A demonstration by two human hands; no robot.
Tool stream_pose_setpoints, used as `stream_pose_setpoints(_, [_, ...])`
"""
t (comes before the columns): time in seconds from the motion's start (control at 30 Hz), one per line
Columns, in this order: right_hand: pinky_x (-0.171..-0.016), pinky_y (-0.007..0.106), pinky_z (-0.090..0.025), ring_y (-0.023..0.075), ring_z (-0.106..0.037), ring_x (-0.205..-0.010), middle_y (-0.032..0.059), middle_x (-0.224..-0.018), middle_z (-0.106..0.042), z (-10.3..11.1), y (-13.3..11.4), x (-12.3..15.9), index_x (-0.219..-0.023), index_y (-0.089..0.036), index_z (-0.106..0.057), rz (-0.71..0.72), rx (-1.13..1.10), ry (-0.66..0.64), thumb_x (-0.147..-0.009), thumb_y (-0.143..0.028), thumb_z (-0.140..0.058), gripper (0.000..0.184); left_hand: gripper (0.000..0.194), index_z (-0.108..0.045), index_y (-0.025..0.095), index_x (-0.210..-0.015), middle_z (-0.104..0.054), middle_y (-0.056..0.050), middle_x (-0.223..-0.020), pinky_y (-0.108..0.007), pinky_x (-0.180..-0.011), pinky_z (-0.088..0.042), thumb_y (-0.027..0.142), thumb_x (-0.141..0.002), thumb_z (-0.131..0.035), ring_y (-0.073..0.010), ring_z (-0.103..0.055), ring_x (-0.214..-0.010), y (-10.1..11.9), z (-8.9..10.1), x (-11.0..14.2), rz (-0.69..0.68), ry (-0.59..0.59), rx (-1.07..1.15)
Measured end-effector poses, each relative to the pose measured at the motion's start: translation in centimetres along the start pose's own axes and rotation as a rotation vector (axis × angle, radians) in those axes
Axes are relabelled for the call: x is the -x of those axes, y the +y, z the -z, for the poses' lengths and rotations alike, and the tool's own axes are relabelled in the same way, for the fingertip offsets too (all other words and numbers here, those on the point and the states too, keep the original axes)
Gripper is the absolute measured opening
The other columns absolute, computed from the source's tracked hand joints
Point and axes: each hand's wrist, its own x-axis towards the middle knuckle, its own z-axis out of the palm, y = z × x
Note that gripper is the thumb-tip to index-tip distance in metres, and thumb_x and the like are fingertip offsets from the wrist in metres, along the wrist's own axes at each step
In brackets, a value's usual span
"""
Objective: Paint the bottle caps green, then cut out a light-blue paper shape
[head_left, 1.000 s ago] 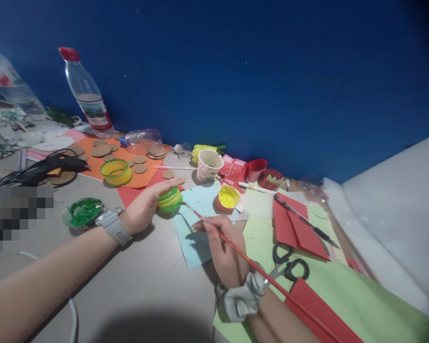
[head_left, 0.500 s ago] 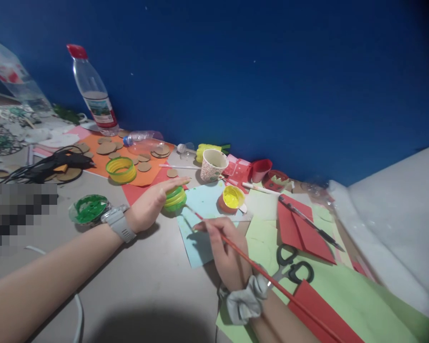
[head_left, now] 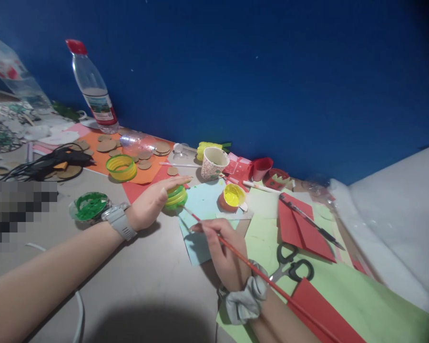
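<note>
Over the table (head_left: 157, 271), left fingers (head_left: 176, 181) cover ribbed piece (head_left: 176, 199)

The ribbed plastic piece (head_left: 176, 198) is banded in green and yellow; the paintbrush (head_left: 246, 260) is coloured red. The paper cup (head_left: 210, 170) is finely patterned over white, and the wall (head_left: 236, 85) is coloured deep blue.
</note>
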Motion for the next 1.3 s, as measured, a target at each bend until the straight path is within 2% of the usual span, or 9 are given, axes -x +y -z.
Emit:
stream_pose_setpoints(0.1, [-0.068,0.026,-0.055,0.017,-0.071,-0.078,0.0019,-0.084,-0.074,0.08,0.04,-0.02,-0.092,-0.023,-0.063,-0.045,0.005,0.095,-0.096,-0.024,-0.045,0.019,0.08,-0.055,0.021,-0.134,-0.052,-0.009,-0.141,-0.05,-0.116,-0.024,0.072,-0.087,-0.016,-0.032,-0.041,-0.134,-0.12,-0.02,0.02,0.006,0.005,0.002])
stream_pose_setpoints(0.23, [-0.071,0.028,-0.055,0.0179,-0.071,-0.08,0.0016,-0.086,-0.074,0.06,0.15,0.05,-0.095,-0.024,-0.063,0.047,-0.024,-0.017,-0.094,-0.025,-0.049,0.014,0.081,-0.055,0.022,-0.134,-0.052,-0.009,-0.141,-0.049,-0.115,-0.025,0.073,-0.086,-0.015,-0.0309,-0.041,-0.134,-0.16,-0.08,0.03,-0.001,0.0,-0.01])
stream_pose_setpoints(0.37, [-0.072,0.028,-0.054,0.0175,-0.07,-0.08,0.0015,-0.085,-0.073,-0.03,0.23,0.17,-0.094,-0.024,-0.062,-0.031,0.0,0.094,-0.095,-0.023,-0.046,0.016,0.08,-0.056,0.023,-0.133,-0.053,-0.008,-0.14,-0.047,-0.116,-0.025,0.073,-0.086,-0.015,-0.0302,-0.041,-0.134,-0.07,-0.05,0.01,0.016,0.009,-0.007])
stream_pose_setpoints(0.5, [-0.073,0.028,-0.053,0.0173,-0.069,-0.081,0.0009,-0.087,-0.073,-0.05,0.12,0.19,-0.095,-0.025,-0.062,0.069,-0.006,-0.023,-0.094,-0.022,-0.049,0.013,0.081,-0.057,0.023,-0.132,-0.055,-0.008,-0.139,-0.049,-0.115,-0.025,0.075,-0.085,-0.017,-0.0313,-0.043,-0.133,-0.01,0.02,0.02,0.013,0.015,0.006])
stream_pose_setpoints(0.63, [-0.075,0.029,-0.053,0.018,-0.068,-0.083,0.0021,-0.085,-0.071,0.23,0.02,0.11,-0.092,-0.024,-0.06,-0.018,0.062,0.106,-0.095,-0.021,-0.044,0.016,0.078,-0.056,0.025,-0.133,-0.054,-0.007,-0.14,-0.048,-0.116,-0.025,0.072,-0.087,-0.016,-0.0295,-0.042,-0.134,-0.03,0.04,0.09,0.012,0.017,0.015])
stream_pose_setpoints(0.83, [-0.076,0.027,-0.053,0.0166,-0.068,-0.084,0.0011,-0.09,-0.07,0.43,0.2,0.2,-0.098,-0.025,-0.057,0.156,0.045,-0.091,-0.091,-0.014,-0.048,0.016,0.082,-0.055,0.021,-0.134,-0.052,-0.009,-0.142,-0.046,-0.116,-0.024,0.073,-0.086,-0.013,-0.0291,-0.041,-0.134,-0.12,0.04,0.07,-0.001,-0.01,-0.002])
stream_pose_setpoints(1.0, [-0.077,0.028,-0.051,0.0169,-0.067,-0.085,0.0015,-0.088,-0.069,0.19,0.29,0.21,-0.093,-0.024,-0.057,0.043,0.093,0.086,-0.093,-0.016,-0.046,0.014,0.079,-0.053,0.023,-0.136,-0.049,-0.007,-0.144,-0.045,-0.116,-0.025,0.072,-0.088,-0.012,-0.0277,-0.041,-0.135,-0.22,0.07,-0.02,0.015,-0.016,0.009])
stream_pose_setpoints(1.13, [-0.077,0.026,-0.051,0.0158,-0.066,-0.085,0.0009,-0.09,-0.069,0.19,0.58,0.28,-0.097,-0.024,-0.057,0.132,0.097,-0.045,-0.091,-0.014,-0.049,0.014,0.082,-0.052,0.021,-0.136,-0.048,-0.009,-0.144,-0.048,-0.116,-0.024,0.074,-0.086,-0.013,-0.0291,-0.04,-0.135,-0.1,0.16,-0.05,0.022,-0.038,0.004])
stream_pose_setpoints(1.3, [-0.078,0.023,-0.05,0.0143,-0.065,-0.084,0.0004,-0.089,-0.067,0.52,0.99,0.06,-0.098,-0.024,-0.055,0.183,0.098,-0.026,-0.09,-0.011,-0.049,0.016,0.082,-0.053,0.024,-0.135,-0.049,-0.008,-0.144,-0.049,-0.116,-0.025,0.075,-0.085,-0.014,-0.0293,-0.041,-0.134,-0.07,0.15,-0.1,0.027,-0.041,0.008])
